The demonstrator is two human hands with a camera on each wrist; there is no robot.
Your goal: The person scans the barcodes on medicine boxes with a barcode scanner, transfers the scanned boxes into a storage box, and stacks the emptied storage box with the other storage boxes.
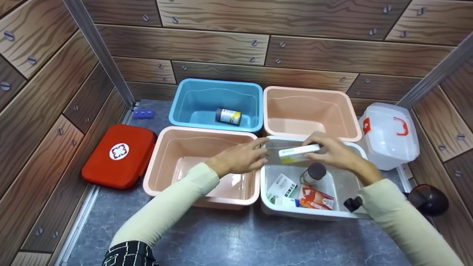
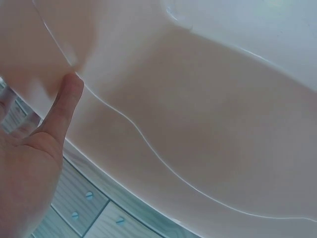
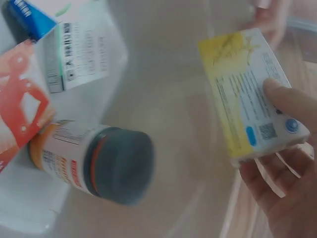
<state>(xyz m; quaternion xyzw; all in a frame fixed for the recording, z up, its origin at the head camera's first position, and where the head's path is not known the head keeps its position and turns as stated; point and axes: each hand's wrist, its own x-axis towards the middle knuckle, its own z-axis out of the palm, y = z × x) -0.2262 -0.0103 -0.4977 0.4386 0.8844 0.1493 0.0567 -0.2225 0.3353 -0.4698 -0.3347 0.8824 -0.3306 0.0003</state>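
Note:
My right hand (image 1: 332, 150) grips a white and yellow medicine box (image 1: 298, 152) over the white bin (image 1: 271, 212), thumb on one face and fingers behind. Inside that bin are a dark-capped bottle (image 3: 121, 166), a red and white packet (image 3: 20, 101), a white box with printed text (image 3: 81, 54) and a small blue and white box (image 1: 284, 201). My left hand (image 1: 242, 158) hovers over the right side of the near pink bin (image 1: 149, 181), its fingers loosely extended and holding nothing. In the left wrist view its index finger (image 2: 67, 101) overlaps the pink wall.
Behind stand a blue bin (image 1: 177, 111) with a bottle (image 1: 228, 116) lying in it and another pink bin (image 1: 312, 92). A red first-aid case (image 1: 118, 157) and a purple pill box (image 1: 143, 113) lie left. A clear lidded box (image 1: 390, 136) stands right. Wood-patterned walls enclose three sides.

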